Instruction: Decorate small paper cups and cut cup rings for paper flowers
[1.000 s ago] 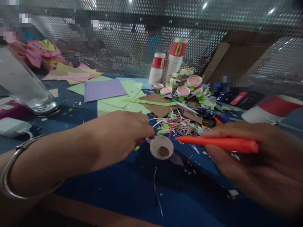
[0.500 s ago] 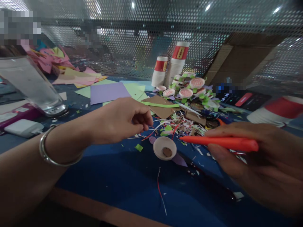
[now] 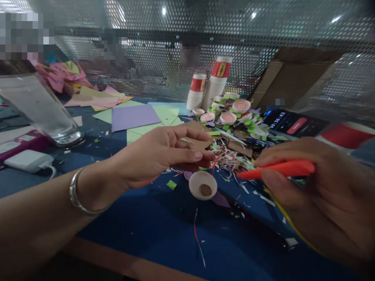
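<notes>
While the right hand pinches a red pen-shaped tool, tip leftward | left hand loosely parted, holding nothing I can see | small white cup, brown disc inside, near it on the blue table | a low sweep there could, I'd reckon, tip the cup and spill the disc

The dark blue tabletop bears a shallow white cup near a black handle, a red-and-white strand, a heap of paper shreds, green sheets, two stacks of paper cups, a clear bottle and a white adapter.
</notes>
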Motion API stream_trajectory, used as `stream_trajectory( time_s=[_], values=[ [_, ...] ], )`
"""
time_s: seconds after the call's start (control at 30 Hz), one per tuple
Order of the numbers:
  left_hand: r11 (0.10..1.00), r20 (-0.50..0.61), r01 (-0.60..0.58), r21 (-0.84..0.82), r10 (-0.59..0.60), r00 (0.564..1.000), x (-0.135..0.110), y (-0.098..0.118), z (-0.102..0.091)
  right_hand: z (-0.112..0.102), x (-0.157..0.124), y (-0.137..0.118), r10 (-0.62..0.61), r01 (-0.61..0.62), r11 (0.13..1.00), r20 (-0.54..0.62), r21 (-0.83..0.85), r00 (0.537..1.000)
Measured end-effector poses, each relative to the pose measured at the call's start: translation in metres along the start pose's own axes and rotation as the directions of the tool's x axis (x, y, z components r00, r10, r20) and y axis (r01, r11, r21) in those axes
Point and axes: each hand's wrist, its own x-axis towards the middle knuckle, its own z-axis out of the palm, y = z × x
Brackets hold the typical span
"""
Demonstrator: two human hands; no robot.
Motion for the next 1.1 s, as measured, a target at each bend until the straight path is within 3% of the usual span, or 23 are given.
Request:
stream_trajectory(
  time_s=[0.1, 0.27, 0.53, 0.63, 0.7, 0.77, 0.87, 1.0, 1.1],
  values=[
    [0.981, 0.059, 0.054, -0.186, -0.043, 0.997, -0.004, 0.002, 0.011, 0.001, 0.007, -0.001, -0.066, 0.065, 0.998, 0.098, 0.020, 0.993],
    [0.944, 0.127, 0.102, -0.314, -0.065, 0.990, -0.008, 0.002, 0.015, 0.012, 0.009, 0.001, -0.064, 0.048, 0.996, 0.221, 0.079, 0.973],
    [0.934, 0.283, 0.084, -0.348, 0.019, 0.959, -0.013, 0.002, 0.015, 0.011, 0.010, -0.002, -0.099, 0.091, 0.995, 0.203, 0.046, 0.974],
    [0.983, 0.199, -0.052, -0.175, 0.087, 0.976, -0.012, -0.001, 0.014, 0.008, 0.010, 0.002, -0.049, 0.048, 0.999, 0.207, 0.014, 0.977],
    [0.977, 0.092, -0.193, 0.088, 0.185, 0.978, -0.010, -0.006, 0.013, 0.009, 0.010, 0.008, -0.020, 0.019, 1.000, 0.235, 0.007, 0.972],
    [0.865, 0.044, -0.284, 0.414, 0.292, 0.955, -0.010, -0.011, 0.012, 0.011, 0.010, 0.014, -0.012, 0.006, 1.000, 0.297, 0.023, 0.955],
    [0.644, 0.116, -0.298, 0.705, 0.310, 0.944, -0.011, -0.017, 0.011, 0.014, 0.009, 0.019, -0.017, -0.004, 0.998, 0.381, 0.055, 0.925],
    [0.450, 0.207, -0.316, 0.835, 0.275, 0.939, -0.011, -0.023, 0.011, 0.013, 0.005, 0.017, -0.006, -0.046, 0.994, 0.491, 0.095, 0.871],
    [0.410, 0.226, -0.319, 0.854, 0.259, 0.939, -0.009, -0.026, 0.009, 0.011, 0.003, 0.013, -0.018, -0.069, 0.991, 0.644, 0.110, 0.765]
  ],
)
